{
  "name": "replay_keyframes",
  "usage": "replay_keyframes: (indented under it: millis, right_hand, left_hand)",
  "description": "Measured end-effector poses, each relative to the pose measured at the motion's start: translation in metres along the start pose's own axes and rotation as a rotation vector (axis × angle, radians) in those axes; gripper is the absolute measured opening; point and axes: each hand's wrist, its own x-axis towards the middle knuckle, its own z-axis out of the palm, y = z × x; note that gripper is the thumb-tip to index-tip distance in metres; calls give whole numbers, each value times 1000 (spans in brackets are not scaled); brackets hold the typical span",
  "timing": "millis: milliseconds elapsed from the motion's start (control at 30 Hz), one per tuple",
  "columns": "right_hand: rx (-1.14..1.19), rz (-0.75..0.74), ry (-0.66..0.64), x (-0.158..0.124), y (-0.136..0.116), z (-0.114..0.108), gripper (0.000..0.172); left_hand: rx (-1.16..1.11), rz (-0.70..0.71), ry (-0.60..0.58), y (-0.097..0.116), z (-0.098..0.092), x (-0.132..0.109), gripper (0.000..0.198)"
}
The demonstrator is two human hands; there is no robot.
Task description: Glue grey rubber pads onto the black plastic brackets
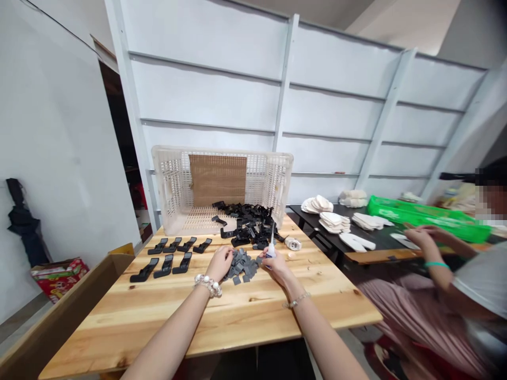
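My right hand (278, 266) is wrapped round a small glue bottle (271, 250) with a long white nozzle pointing up. At the left edge of a pile of small flat grey squares (240, 266), my left hand (220, 263) has its fingers bent together; whatever is between the fingertips is hidden. Left of that hand, several black plastic parts (168, 265) lie in two rows on the wooden table (253, 316). Behind the grey squares, a heap of similar black parts (249, 224) spills from a white plastic crate (166, 184) lying on its side.
A roll of whitish tape (293, 243) lies right of the heap. Cardboard (217, 179) stands inside the crate. On the right, a co-worker (439, 285) sits at a black table with stacks of white insoles (335, 222) and a green basket (428, 219). A cardboard box (59, 316) borders the table's left side.
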Motion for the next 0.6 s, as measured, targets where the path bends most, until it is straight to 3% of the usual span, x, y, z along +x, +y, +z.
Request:
replay_keyframes:
  millis: [433,600]
  right_hand:
    - [186,41,0,-2,-13,0,35]
    - [284,39,21,-12,-25,5,24]
  left_hand:
    - [-134,-133,-28,-2,5,1,30]
    - [-166,-127,-56,-2,11,-1,29]
